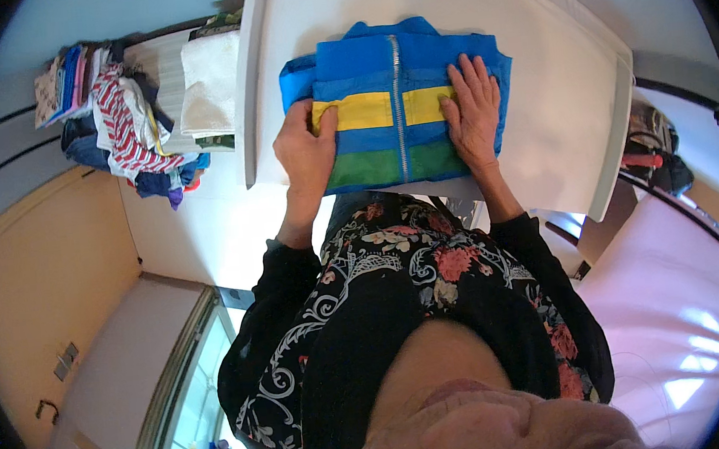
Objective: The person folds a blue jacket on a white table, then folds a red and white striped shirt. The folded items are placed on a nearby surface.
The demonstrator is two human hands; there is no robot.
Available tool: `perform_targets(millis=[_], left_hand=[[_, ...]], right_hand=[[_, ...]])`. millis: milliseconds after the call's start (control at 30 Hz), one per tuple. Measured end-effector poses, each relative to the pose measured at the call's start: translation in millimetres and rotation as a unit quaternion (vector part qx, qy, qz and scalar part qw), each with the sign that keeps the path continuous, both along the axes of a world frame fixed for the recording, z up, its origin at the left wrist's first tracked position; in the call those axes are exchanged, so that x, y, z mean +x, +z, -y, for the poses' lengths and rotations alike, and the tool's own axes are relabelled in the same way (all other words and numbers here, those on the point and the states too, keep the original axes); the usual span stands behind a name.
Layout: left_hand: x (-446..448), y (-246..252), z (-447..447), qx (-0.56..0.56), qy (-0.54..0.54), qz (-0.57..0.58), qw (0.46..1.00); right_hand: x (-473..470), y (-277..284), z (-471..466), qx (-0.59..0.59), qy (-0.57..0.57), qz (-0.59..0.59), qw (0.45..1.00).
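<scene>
A folded blue zip jacket (362, 141) with a yellow band and a green band lies on a white raised-edge tabletop (555, 111). Its metal zipper (398, 105) runs down the middle, and the collar is at the far side. At the jacket's left edge, my left hand (306, 146) grips the fabric, thumb on top by the yellow band and fingers partly hidden. My right hand (477, 115) rests palm down on the right half, fingers spread apart and pointing away from me.
To the left, a heap of clothes (133, 129) with a red-striped garment lies beside a stack of folded cloths (56, 87). A folded white towel (209, 83) sits next to the tabletop's raised left edge. At the right are a red-handled object (642, 161) and a glossy pink surface (659, 275).
</scene>
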State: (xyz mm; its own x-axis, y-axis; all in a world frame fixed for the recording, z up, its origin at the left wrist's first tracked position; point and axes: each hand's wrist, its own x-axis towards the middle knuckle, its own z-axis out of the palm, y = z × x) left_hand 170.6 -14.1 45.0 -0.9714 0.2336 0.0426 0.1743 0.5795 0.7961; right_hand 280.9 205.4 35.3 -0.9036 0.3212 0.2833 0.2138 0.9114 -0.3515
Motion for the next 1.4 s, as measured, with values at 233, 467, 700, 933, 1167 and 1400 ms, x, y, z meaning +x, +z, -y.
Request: perform_targets(millis=[233, 467, 700, 933, 1167, 1400], left_hand=[[-11, 17, 3, 0.077, -0.076, 0.162, 0.981], [-12, 21, -5, 0.278, -0.048, 0.354, 0.892], [-6, 6, -3, 0.098, -0.014, 0.156, 0.983], [-6, -2, -2, 0.124, -0.016, 0.095, 0.988], [-9, 1, 0, 0.092, -0.022, 0.106, 0.99], [-28, 16, -1, 0.127, -0.051, 0.229, 0.964]], right_hand=[[0, 1, 0, 0.004, -0.016, -0.001, 1.0], [-3, 1, 2, -0.007, -0.014, -0.006, 1.0], [-3, -1, 1, 0.004, -0.012, -0.007, 1.0], [-4, -3, -1, 0.012, -0.01, -0.013, 1.0], [-3, -5, -3, 0.016, -0.006, -0.017, 1.0], [-3, -6, -4, 0.027, -0.01, -0.019, 0.999]])
